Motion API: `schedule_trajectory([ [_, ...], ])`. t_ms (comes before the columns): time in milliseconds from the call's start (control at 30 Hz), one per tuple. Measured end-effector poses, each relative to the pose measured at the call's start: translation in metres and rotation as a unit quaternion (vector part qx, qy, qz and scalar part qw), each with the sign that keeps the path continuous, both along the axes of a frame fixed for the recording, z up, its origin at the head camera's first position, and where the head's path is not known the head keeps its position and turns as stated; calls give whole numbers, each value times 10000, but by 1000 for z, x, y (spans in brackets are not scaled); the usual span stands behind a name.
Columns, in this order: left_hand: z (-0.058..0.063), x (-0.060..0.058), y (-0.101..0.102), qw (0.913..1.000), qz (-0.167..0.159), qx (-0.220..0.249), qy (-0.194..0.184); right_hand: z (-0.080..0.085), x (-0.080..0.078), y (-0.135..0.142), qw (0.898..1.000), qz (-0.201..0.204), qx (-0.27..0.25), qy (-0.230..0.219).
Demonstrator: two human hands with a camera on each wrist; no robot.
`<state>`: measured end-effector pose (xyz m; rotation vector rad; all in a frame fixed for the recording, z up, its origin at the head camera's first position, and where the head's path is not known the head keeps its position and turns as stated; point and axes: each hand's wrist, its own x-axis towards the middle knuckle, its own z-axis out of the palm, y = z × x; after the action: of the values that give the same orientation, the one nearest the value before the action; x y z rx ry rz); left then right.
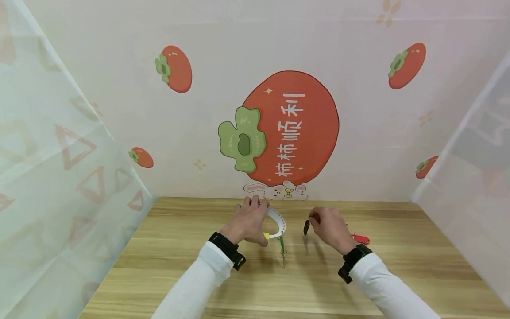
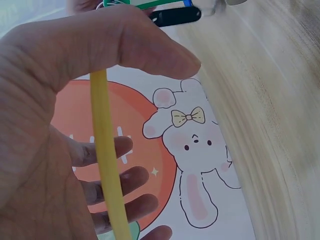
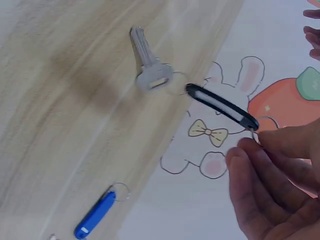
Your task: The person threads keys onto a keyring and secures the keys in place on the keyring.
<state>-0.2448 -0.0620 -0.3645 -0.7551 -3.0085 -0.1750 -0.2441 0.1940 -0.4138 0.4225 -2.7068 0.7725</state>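
Observation:
My left hand [image 1: 249, 221] holds a ring-shaped band [image 1: 280, 219], white with dark dots and yellow in part. Its yellow stretch [image 2: 103, 145] crosses in front of the fingers in the left wrist view. A green key tag [image 1: 281, 243] with a key [image 1: 283, 258] hangs below the band. To the right, my right hand [image 1: 330, 225] pinches a small metal ring on a black key tag [image 1: 306, 227]. From that tag's other end dangles a silver key [image 3: 154, 75], above the table.
Behind the right hand, a red key tag [image 1: 361, 239] lies on the wooden table [image 1: 167, 266]. A blue key tag [image 3: 96, 215] with a ring lies there too. At the table's back edge hangs a printed sheet [image 1: 358, 177]; more sheets stand on both sides.

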Motion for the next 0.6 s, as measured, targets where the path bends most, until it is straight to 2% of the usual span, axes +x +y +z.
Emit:
schedule_trajectory([
  [200,1,1,0,10000,17,6,-11,9,1,-4,9992,-12,-182,353],
  [467,0,1,-2,10000,-18,33,40,22,-1,-8,9919,103,-196,1252],
  [600,0,1,-2,10000,-33,64,51,27,-1,-9,9900,103,-368,1360],
])
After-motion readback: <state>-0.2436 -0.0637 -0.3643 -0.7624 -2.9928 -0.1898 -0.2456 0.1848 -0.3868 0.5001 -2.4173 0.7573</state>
